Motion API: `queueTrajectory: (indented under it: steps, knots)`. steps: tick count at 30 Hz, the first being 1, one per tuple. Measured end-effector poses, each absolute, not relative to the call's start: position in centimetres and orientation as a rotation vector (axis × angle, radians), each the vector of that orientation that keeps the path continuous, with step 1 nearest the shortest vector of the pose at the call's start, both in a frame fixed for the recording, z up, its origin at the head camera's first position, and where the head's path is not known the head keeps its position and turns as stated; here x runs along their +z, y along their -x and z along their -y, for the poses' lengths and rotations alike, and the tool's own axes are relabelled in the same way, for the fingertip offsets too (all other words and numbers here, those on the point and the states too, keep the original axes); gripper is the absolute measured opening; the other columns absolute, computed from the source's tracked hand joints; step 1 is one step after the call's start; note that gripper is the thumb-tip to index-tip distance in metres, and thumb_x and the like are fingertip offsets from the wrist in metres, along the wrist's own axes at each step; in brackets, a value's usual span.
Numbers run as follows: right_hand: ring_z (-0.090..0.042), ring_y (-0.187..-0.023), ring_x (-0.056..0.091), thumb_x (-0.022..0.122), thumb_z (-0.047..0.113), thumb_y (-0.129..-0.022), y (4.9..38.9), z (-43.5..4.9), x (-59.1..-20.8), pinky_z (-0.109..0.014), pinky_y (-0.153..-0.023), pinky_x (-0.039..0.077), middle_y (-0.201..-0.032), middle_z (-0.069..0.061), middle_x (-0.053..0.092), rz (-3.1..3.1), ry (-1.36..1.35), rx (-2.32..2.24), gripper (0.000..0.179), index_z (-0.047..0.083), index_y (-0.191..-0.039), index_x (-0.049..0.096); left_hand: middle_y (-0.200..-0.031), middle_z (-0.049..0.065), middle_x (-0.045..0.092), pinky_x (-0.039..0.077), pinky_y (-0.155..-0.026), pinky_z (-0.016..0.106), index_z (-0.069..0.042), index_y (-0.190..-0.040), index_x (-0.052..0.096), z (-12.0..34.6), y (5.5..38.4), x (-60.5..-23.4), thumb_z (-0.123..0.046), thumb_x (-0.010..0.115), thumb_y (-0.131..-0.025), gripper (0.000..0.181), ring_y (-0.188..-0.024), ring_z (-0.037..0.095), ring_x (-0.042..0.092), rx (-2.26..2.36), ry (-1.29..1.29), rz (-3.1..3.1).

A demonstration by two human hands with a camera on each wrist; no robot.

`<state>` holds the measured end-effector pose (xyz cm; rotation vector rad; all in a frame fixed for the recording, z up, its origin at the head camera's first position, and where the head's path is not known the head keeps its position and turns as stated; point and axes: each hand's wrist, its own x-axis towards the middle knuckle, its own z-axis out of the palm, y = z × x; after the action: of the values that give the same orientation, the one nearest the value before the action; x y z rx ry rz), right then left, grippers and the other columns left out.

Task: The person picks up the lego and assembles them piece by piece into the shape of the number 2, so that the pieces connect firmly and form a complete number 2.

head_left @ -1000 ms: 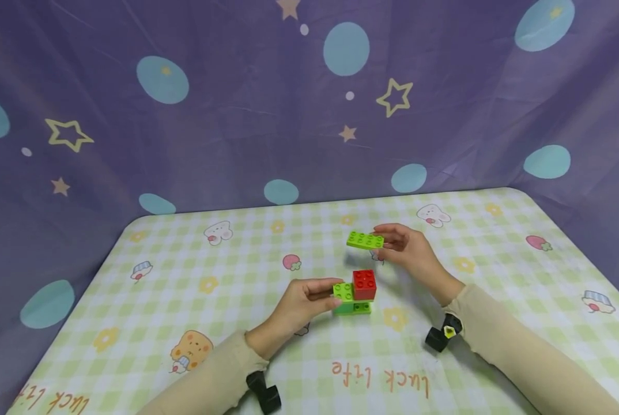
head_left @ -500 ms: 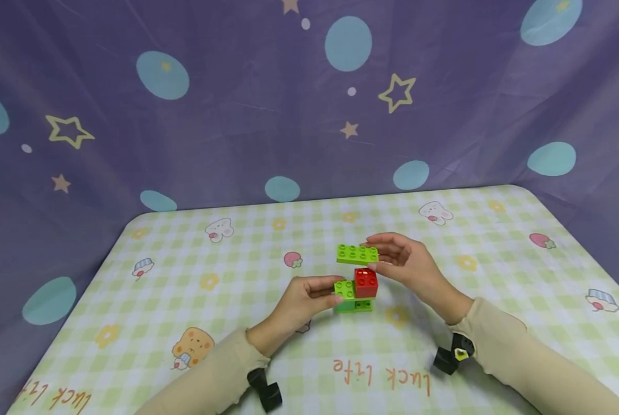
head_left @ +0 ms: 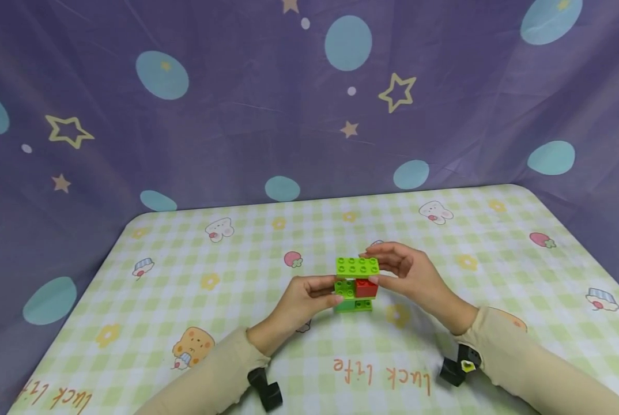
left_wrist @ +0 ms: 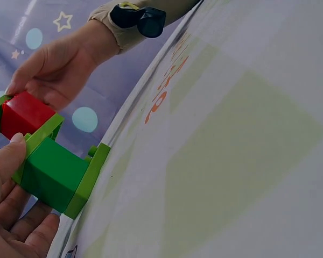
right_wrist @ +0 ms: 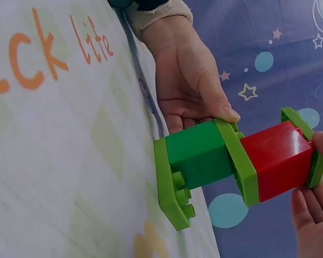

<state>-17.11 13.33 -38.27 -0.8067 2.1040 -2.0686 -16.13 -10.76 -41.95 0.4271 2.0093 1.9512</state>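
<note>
A stack of toy building bricks stands upright on the table. Its base is a light green plate (right_wrist: 167, 185), with a dark green brick (right_wrist: 199, 153) on one end. Above lies another light green plate (head_left: 344, 289), and a red brick (head_left: 366, 288) sits on that plate's right end. My left hand (head_left: 301, 302) pinches the middle plate's left end between thumb and fingers. With thumb and fingertips, my right hand (head_left: 410, 279) pinches a third light green plate (head_left: 357, 267) at its right end, right over the red brick's studs. Whether it is pressed fully down, I cannot tell.
A checked tablecloth (head_left: 247, 248) printed with cartoon figures and lettering covers the table. Behind the table's far edge hangs a purple curtain (head_left: 226, 144) with blue ovals and stars. Black wrist mounts are strapped to both sleeves.
My right hand has brought the light green plate left and down, from behind the stack to over the red brick. My left hand keeps its grip on the stack.
</note>
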Motion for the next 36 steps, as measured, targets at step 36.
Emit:
queueTrajectory:
  steps: [36]
  knots:
    - [-0.014, -0.108, 0.061, 0.066, -0.008, -0.083, 17.01, -13.61, -38.39, -0.026, -0.092, 0.048, -0.119, -0.008, 0.064, -2.108, 1.05, -1.966, 0.039, -0.009, -0.12, 0.055, -0.118, 0.02, 0.062, 0.054, -0.078, 0.025, 0.006, -0.121, 0.06, 10.65, 16.3, -42.05, -0.003, 0.07, -0.083, 0.04, -0.101, 0.023, 0.065, 1.979, -0.451, -1.97]
